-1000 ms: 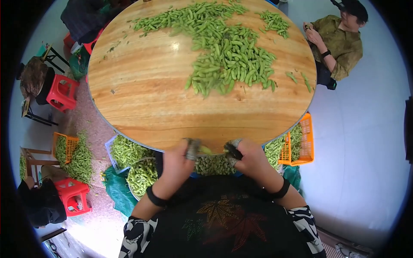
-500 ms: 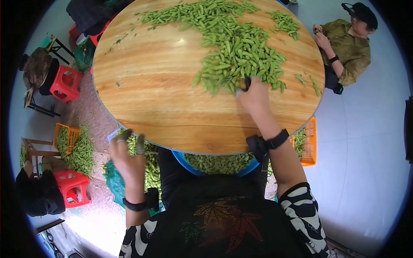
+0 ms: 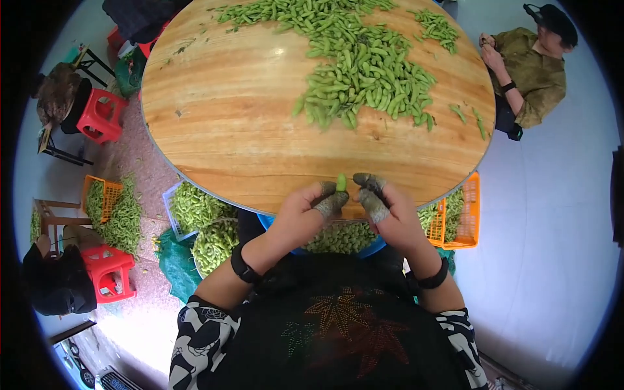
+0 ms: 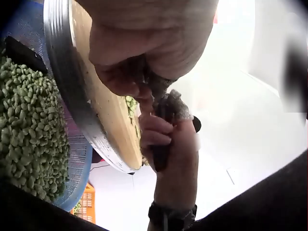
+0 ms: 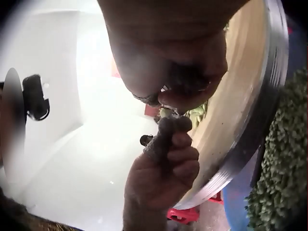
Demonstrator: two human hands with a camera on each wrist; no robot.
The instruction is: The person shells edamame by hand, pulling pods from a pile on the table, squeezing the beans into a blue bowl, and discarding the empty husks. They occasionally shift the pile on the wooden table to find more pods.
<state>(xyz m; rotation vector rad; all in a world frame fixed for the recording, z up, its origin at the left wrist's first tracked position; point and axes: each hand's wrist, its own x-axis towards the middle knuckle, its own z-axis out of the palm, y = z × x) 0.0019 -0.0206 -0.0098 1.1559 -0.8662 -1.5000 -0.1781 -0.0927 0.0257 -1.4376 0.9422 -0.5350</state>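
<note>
- One round wooden surface (image 3: 227, 117) fills most of the head view.
- One seated person (image 3: 533, 71) in a dark cap is at its right edge.
- One main heap (image 3: 364, 71) of green pods, too many to count, spreads over the surface's far half.
- Two red stools show fully at the left, an upper stool (image 3: 91, 127) and a lower stool (image 3: 104, 257); more red shows at the upper left, partly hidden.
- Two orange crates hold pods: a right crate (image 3: 473, 214) beside the surface, and a left crate (image 3: 114, 188) farther off.
- One blue basin (image 4: 79, 166) sits below the near edge.
- One green sack (image 3: 174, 263) lies on the floor at the left.
- One smaller patch (image 3: 435, 29) of pods lies right of the main heap.
- Two hands meet over the near edge, each with grey-covered fingertips.
- The left hand (image 3: 302, 211) has its fingers clamped on one pod.
- The right hand (image 3: 393, 208) is just beside it, fingers bent; whether they hold anything cannot be told.
- One green pod (image 3: 341, 182) stands upright between the left thumb and finger.
- Two loose pods (image 3: 480, 123) lie near the right edge.
- Shelled beans (image 4: 29, 130), uncountable, fill the basin.
</note>
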